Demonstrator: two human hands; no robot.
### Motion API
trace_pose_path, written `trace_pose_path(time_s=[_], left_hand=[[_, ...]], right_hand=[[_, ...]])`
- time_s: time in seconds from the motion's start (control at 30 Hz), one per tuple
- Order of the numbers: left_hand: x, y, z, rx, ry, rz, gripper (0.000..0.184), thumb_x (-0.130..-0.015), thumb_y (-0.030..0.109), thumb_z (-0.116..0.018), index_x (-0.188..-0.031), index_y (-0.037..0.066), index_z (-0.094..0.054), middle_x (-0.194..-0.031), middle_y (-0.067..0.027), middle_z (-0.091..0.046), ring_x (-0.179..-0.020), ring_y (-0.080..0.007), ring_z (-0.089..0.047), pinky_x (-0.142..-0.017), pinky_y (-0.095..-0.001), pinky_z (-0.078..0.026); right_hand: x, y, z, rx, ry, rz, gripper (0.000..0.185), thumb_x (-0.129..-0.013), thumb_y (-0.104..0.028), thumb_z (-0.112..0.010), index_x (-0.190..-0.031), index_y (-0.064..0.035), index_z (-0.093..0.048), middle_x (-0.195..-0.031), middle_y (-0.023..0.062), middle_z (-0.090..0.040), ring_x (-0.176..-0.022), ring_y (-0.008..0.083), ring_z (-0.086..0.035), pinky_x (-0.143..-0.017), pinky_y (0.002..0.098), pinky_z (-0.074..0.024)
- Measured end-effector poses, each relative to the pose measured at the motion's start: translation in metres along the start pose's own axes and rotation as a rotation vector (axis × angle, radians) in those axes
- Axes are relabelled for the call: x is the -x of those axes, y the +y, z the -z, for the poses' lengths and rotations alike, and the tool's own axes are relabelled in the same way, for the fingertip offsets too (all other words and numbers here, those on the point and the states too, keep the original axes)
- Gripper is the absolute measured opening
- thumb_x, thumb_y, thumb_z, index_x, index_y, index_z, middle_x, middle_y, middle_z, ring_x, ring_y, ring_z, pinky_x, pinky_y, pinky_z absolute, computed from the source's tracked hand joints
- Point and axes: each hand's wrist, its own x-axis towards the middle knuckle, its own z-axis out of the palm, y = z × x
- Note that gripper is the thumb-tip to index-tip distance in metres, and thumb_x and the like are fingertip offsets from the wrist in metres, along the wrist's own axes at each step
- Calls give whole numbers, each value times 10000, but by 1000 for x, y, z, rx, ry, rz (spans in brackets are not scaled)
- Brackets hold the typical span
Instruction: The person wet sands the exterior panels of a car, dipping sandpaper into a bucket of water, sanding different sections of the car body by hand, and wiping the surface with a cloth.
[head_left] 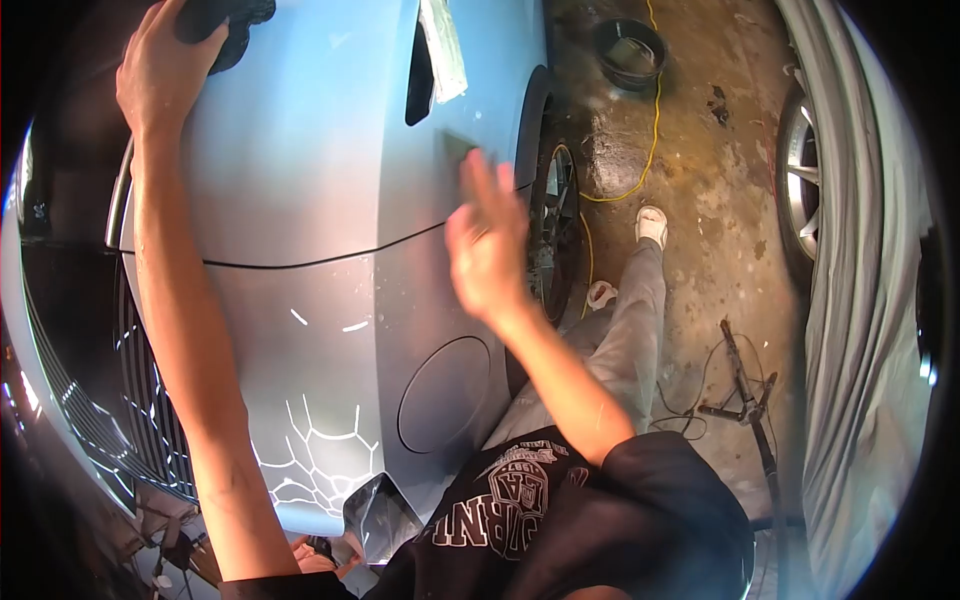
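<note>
A silver-grey car body (pixel 290 200) fills the left and middle of the view. My left hand (pixel 170 75) reaches to the upper left, fingers closed round a black object (pixel 235 25) whose far end is cut off by the view's edge. Motion smears my right hand (pixel 487 240), which is over the side panel near the rear wheel (pixel 556 230). Its fingers look stretched out and apart; I cannot tell whether they touch the paint. Ahead of it lie a dark slot (pixel 419 90) and a pale strip (pixel 443 55). Below it sits a round fuel flap (pixel 444 394).
A black bucket (pixel 630 78) stands on the wet floor near a yellow cord (pixel 655 150). A black stand with cables (pixel 745 395) is at the right. Beyond it a grey cover (pixel 850 320) hangs by another wheel (pixel 800 180). Part of another hand (pixel 345 553) shows at the bottom.
</note>
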Motion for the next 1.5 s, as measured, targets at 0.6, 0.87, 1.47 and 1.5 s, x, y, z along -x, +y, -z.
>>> trace_pose_path(time_s=[0.6,0.87,1.47,1.5], left_hand=[[3,6,9,-38,-29,-12,338,-829,304,-769,-1155,266,-686,-1177,51,-683,-1102,-255,-665,-903,-398,-530],[9,7,12,-37,-28,-14,308,-851,292,-762,-1145,238,-688,-1164,32,-685,-1103,-242,-664,-908,-379,-516],[19,1,16,-30,-36,-18,290,-841,241,-780,-1114,187,-699,-1153,38,-689,-1109,-218,-658,-938,-357,-504],[18,0,18,-26,-32,-31,286,-843,235,-780,-1112,182,-700,-1151,35,-691,-1106,-217,-661,-939,-351,-504]], right_hand=[[-149,76,6,-28,-158,-277,652,-1080,-419,-280,-1602,-45,-165,-1675,161,-153,-1544,412,-69,-1199,645,-63],[-89,67,5,-36,-163,-212,644,-1078,-423,-271,-1610,-76,-164,-1673,119,-194,-1550,395,-43,-1199,643,-67],[-38,62,15,-17,-308,-196,674,-1080,-453,-237,-1621,-76,-98,-1706,74,-16,-1560,358,-28,-1205,634,-61],[-26,58,23,-5,-345,-186,682,-1077,-469,-234,-1622,-83,-98,-1706,77,-12,-1559,362,-27,-1201,639,-69]])
